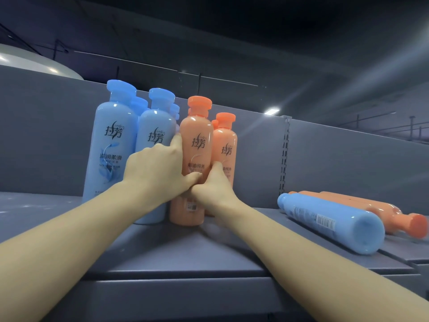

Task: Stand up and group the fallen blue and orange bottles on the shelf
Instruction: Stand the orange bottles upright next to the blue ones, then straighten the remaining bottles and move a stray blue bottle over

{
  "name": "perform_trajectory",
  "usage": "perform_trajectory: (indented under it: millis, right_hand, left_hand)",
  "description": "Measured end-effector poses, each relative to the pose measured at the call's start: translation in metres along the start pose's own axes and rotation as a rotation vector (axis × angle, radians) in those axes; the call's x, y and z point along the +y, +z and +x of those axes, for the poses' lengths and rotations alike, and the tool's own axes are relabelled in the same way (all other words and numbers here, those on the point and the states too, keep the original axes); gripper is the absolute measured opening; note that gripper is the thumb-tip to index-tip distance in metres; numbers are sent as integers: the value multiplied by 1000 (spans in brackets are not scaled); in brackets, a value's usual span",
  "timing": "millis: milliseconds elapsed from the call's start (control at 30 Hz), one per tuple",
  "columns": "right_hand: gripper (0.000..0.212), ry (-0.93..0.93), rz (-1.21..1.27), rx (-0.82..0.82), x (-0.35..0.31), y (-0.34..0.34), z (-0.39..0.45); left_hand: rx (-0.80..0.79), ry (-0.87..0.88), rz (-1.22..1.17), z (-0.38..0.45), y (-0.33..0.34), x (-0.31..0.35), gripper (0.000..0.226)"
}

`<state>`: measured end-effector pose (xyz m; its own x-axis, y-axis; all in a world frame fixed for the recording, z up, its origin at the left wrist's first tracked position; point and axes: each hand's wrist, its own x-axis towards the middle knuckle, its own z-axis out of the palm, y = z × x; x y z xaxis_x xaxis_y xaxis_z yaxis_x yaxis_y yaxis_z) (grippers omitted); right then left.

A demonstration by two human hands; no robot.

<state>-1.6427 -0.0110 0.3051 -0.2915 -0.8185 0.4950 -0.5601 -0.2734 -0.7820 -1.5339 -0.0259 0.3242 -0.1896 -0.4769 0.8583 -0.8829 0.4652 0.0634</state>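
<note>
A front orange bottle (196,140) stands upright on the grey shelf (176,256). My left hand (155,170) wraps its left side and my right hand (214,187) grips its lower right side. A second orange bottle (226,145) stands just behind to the right. Two blue bottles (111,140) (156,133) stand upright to the left, with more blue caps behind them. At the right, a blue bottle (332,223) lies on its side with its base toward me. Fallen orange bottles (380,210) lie behind it.
The shelf's grey back panel (46,140) rises behind the bottles, with a slotted upright post (285,154) right of the orange group. A seam divides the shelf boards near the fallen bottles. A dark ceiling with lights is above.
</note>
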Motion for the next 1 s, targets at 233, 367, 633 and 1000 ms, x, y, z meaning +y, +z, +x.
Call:
perform_trajectory:
  millis: [233, 367, 633, 1000]
  right_hand:
    - [54, 1, -6, 5, -2, -2, 1]
    - [58, -54, -3, 48, -4, -10, -3]
    - [58, -144, -54, 108, -12, -22, -16]
    - [56, -118, -225, 106, -12, -64, -34]
  left_hand:
    - [-2, 5, -110, 0, 2, 0, 73]
    - [29, 29, -222, 1, 3, -4, 79]
    - [90, 157, -293, 0, 0, 5, 74]
    - [-51, 221, -325, -2, -6, 45, 41]
